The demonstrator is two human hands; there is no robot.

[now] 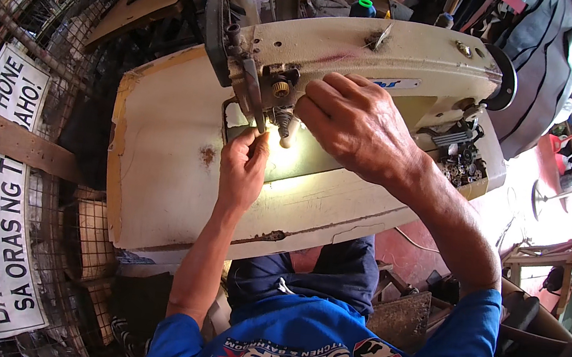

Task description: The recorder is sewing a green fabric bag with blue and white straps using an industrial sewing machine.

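- The sewing machine (361, 47) stands on the pale worktop (163, 126) in front of the seated person, its needle end toward the left, probably so both hands can reach the needle area.
- The left hand (245, 162) comes up from below, thumb and fingertips drawn together just beside the needle area; the low approach likely leaves the view of that spot clear. Whether something fine, such as thread, is pinched there, I cannot tell.
- The right hand (358, 126) is curled closed in front of the machine's arm, higher than the left and near the brass-coloured knob (281, 89). What it grips, if anything, is hidden by the fingers; its height seems to keep it out of the left hand's way.
- A small lamp (289, 134) glows beside the needle area, presumably set low there because the parts are tiny.
- Small metal parts (465, 159) lie at the worktop's right end, near the handwheel (505, 79), perhaps for easy reach away from the left-hand surface.
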